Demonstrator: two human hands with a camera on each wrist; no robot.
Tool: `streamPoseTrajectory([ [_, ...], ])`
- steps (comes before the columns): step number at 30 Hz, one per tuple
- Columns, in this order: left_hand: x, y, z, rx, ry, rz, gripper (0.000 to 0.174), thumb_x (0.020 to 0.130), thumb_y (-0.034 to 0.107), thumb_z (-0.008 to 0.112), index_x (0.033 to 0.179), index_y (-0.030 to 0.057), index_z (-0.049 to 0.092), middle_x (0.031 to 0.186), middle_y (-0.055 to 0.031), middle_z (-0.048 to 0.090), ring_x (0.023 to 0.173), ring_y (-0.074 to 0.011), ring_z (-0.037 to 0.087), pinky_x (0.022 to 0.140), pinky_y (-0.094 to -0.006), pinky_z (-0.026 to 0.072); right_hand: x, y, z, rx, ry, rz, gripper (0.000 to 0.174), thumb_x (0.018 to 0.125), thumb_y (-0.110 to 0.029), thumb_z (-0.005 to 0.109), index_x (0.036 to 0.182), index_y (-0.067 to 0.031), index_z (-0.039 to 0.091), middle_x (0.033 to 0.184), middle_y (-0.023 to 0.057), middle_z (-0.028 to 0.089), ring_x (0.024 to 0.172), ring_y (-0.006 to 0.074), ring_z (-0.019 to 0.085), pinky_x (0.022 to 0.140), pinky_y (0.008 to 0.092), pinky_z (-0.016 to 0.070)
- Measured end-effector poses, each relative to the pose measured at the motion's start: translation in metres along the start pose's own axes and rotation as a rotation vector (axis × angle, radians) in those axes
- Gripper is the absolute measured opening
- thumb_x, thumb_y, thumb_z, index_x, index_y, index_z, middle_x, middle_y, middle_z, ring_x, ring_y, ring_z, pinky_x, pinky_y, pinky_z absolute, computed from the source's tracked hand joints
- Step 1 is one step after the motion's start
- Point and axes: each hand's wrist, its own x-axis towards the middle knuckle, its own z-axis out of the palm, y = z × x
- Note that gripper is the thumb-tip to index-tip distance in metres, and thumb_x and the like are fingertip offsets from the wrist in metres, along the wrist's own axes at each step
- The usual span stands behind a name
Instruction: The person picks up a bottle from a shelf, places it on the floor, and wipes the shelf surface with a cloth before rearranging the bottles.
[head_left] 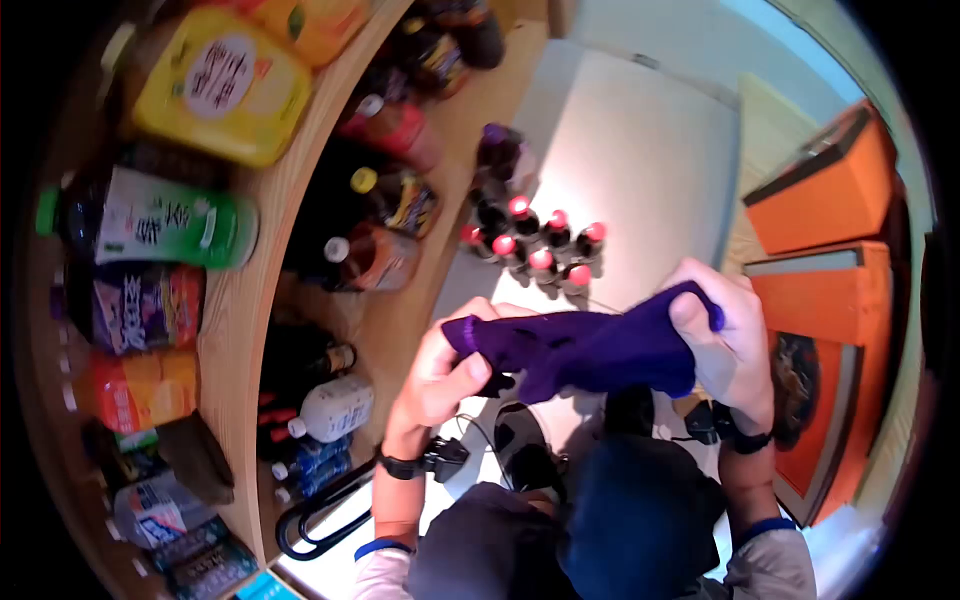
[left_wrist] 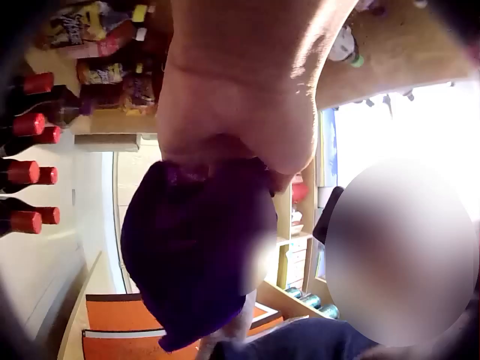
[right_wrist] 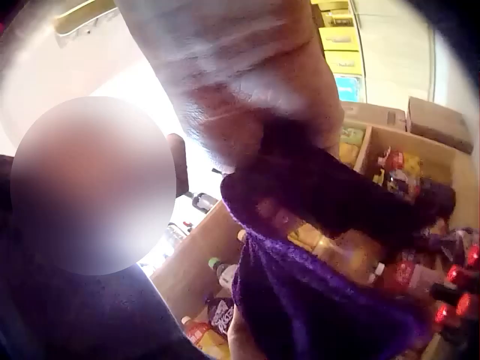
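I hold a purple cloth (head_left: pixel 590 350) between my two hands, in the air in front of my body, above the red-capped bottles (head_left: pixel 535 245) that stand on the floor. My left hand (head_left: pixel 445 370) has the fingers curled around the left end of the cloth, and my right hand (head_left: pixel 725 340) pinches the right end, with the thumb pressed on top of the fabric. At my left is a wooden shelf (head_left: pixel 235 300) with many bottles, and at my right are orange boxes (head_left: pixel 830 190).
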Motion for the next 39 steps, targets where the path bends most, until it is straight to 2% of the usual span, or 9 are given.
streamPoseTrajectory([
  [5,-0.054,-0.061,-0.018,-0.025,0.250,-0.003,0.081,0.052,0.017,0.107,0.112,0.0034,0.053,0.106,-0.0024,0.060,0.097,-0.0136,0.057,0.089,-0.0297,0.0457,0.006,0.030,0.053,0.242,-0.216,0.068,0.036,0.105,-0.032,0.063,0.095,0.0026,0.065,0.066,0.0060,0.055,0.059,0.0130,0.054,0.057,0.0290,0.0426],
  [15,-0.110,-0.120,-0.020,-0.499,0.757,-0.077,0.118,0.070,0.023,0.098,0.159,0.0015,0.025,0.141,-0.0121,0.051,0.122,-0.0288,0.061,0.110,-0.0441,0.0492,0.015,0.072,0.139,0.335,-0.605,0.259,0.040,0.108,-0.040,0.055,0.111,-0.0008,0.061,0.076,0.0180,0.063,0.070,0.0308,0.066,0.066,0.0379,0.0500],
  [19,-0.134,-0.152,-0.025,-0.980,0.619,-0.138,0.113,0.065,0.026,0.100,0.153,-0.0036,0.037,0.150,-0.0187,0.051,0.135,-0.0330,0.056,0.116,-0.0474,0.0454,0.014,0.084,0.164,0.334,-0.577,0.114,0.033,0.106,-0.032,0.056,0.111,0.0001,0.061,0.082,0.0233,0.065,0.076,0.0408,0.066,0.069,0.0433,0.0507],
  [21,-0.139,-0.152,-0.021,-0.664,0.562,-0.096,0.096,0.076,0.024,0.093,0.153,0.0029,0.040,0.150,-0.0179,0.051,0.135,-0.0337,0.055,0.116,-0.0482,0.0455,0.017,0.085,0.169,0.333,-0.599,0.168,0.033,0.106,-0.031,0.057,0.110,0.0013,0.061,0.084,0.0240,0.065,0.078,0.0421,0.066,0.070,0.0442,0.0507],
  [23,-0.142,-0.140,-0.015,-0.249,0.629,-0.158,0.084,0.083,0.018,0.088,0.152,0.0056,0.043,0.147,-0.0181,0.054,0.133,-0.0347,0.056,0.117,-0.0494,0.0449,0.018,0.091,0.173,0.235,-0.629,0.201,0.032,0.106,-0.029,0.057,0.111,0.0023,0.063,0.085,0.0232,0.067,0.078,0.0406,0.067,0.071,0.0425,0.0520],
  [25,-0.138,-0.138,-0.025,-0.612,0.708,-0.175,0.083,0.077,0.007,0.088,0.146,-0.0071,0.044,0.144,-0.0206,0.056,0.132,-0.0316,0.058,0.116,-0.0442,0.0446,0.013,0.098,0.177,0.211,-0.564,0.220,0.031,0.105,-0.027,0.059,0.111,0.0024,0.065,0.085,0.0220,0.068,0.077,0.0363,0.068,0.070,0.0400,0.0526],
  [30,-0.146,-0.123,-0.024,-0.540,0.801,-0.121,0.058,0.092,0.002,0.074,0.143,-0.0072,0.048,0.135,-0.0207,0.064,0.124,-0.0308,0.063,0.112,-0.0419,0.0478,0.012,0.110,0.177,0.260,-0.543,0.387,0.027,0.103,-0.024,0.066,0.112,0.0017,0.069,0.084,0.0149,0.072,0.073,0.0150,0.070,0.070,0.0304,0.0535],
  [37,-0.148,-0.101,-0.023,-0.420,1.154,-0.229,0.041,0.096,0.004,0.070,0.135,-0.0051,0.059,0.130,-0.0163,0.066,0.121,-0.0266,0.064,0.105,-0.0396,0.0507,-0.005,0.131,0.189,0.337,-0.553,0.356,0.034,0.103,-0.025,0.065,0.125,0.0019,0.063,0.097,0.0154,0.076,0.090,0.0208,0.074,0.079,0.0321,0.0564],
  [39,-0.155,-0.108,-0.028,0.305,1.271,-0.079,0.034,0.094,0.000,0.071,0.127,-0.0049,0.064,0.122,-0.0127,0.070,0.111,-0.0224,0.067,0.100,-0.0360,0.0521,-0.009,0.132,0.187,0.247,-0.576,0.312,0.040,0.103,-0.026,0.066,0.131,0.0017,0.060,0.109,0.0179,0.076,0.105,0.0269,0.074,0.089,0.0352,0.0577],
])
